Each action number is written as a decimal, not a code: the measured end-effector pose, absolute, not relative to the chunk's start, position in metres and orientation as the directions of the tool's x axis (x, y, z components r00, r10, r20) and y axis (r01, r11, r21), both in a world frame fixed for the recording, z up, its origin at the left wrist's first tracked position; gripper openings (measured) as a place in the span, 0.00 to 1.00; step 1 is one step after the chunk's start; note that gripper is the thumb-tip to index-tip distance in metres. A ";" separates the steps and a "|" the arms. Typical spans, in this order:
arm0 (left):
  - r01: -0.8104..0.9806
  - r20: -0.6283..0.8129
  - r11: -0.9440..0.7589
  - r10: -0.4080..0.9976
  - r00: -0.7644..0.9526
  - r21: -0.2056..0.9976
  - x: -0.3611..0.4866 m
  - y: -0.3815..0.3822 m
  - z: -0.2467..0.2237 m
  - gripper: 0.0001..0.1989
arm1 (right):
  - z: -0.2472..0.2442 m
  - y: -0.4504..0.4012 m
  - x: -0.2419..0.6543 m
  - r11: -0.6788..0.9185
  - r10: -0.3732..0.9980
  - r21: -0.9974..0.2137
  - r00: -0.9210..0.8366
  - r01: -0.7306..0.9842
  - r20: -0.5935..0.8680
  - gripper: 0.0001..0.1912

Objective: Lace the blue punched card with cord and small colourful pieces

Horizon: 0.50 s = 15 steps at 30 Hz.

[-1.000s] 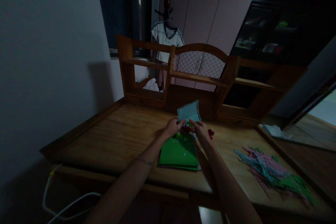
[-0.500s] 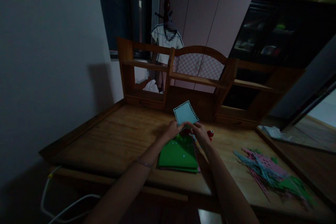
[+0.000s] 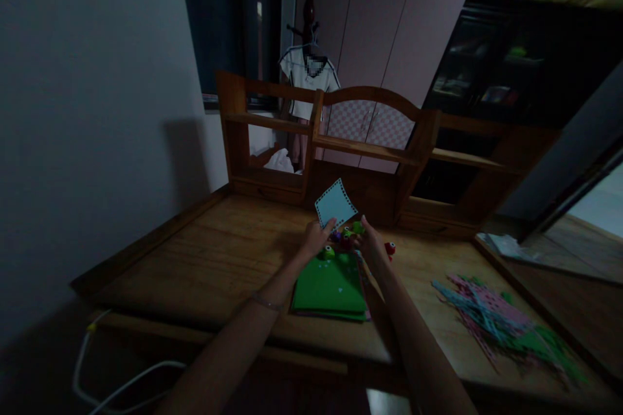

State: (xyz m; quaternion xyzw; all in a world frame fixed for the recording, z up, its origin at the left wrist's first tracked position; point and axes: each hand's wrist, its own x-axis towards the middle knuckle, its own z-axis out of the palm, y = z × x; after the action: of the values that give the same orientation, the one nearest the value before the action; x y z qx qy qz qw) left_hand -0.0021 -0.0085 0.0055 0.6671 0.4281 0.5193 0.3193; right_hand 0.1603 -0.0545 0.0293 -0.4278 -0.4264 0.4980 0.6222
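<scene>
While the left hand (image 3: 316,238) pinches a pale blue, square card with a row of dark marks along its edges (image 3: 335,203), its thumb lies flat on the front face near the lowest corner. The other fingers are mostly hidden behind the card, leaving between them and the thumb only the card's own thickness. Tilted with one corner upward, the card is held up above the wooden table (image 3: 204,253), in front of the brown wooden shelf unit (image 3: 367,146).

The right hand (image 3: 374,246) is just beside the card's right-hand corner and looks clear of it. Its thumb points upward, parted from the fingers, which bend in below. A small bright green object (image 3: 359,227) shows at that gap; whether the fingers grasp it or it merely lies behind them is unclear in this dim light.

Below and between the hands, a small green round toy with a white eye (image 3: 328,252) sits at the far edge of a stack of bright green square sheets (image 3: 329,288). Just right of the right hand is a small red toy with a white eye (image 3: 390,248). Well apart, toward the table's right end, lies a loose heap of pink, blue and green strips (image 3: 496,314).
</scene>
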 end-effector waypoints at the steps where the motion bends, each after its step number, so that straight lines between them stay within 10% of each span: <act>1: 0.239 0.423 -0.433 0.901 0.091 0.869 -0.002 -0.009 0.005 0.22 | 0.031 -0.055 0.161 0.128 0.988 -0.937 0.123 -0.324 0.093 0.22; 9: 0.284 0.534 -0.573 0.819 0.208 0.769 0.001 -0.030 0.026 0.17 | 0.031 -0.055 0.164 0.113 0.994 -0.879 0.063 -0.462 0.095 0.17; 15: 0.200 0.640 -0.614 0.761 -0.107 0.764 -0.013 -0.095 0.069 0.26 | 0.028 -0.050 0.170 0.132 0.990 -0.820 0.106 -0.556 0.088 0.14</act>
State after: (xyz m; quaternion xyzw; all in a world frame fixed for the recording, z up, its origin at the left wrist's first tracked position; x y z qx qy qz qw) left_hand -0.0134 -0.0948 0.0688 0.6311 0.3806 0.6392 0.2197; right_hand 0.1704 -0.0502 0.0276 -0.3197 -0.3394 0.5758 0.6716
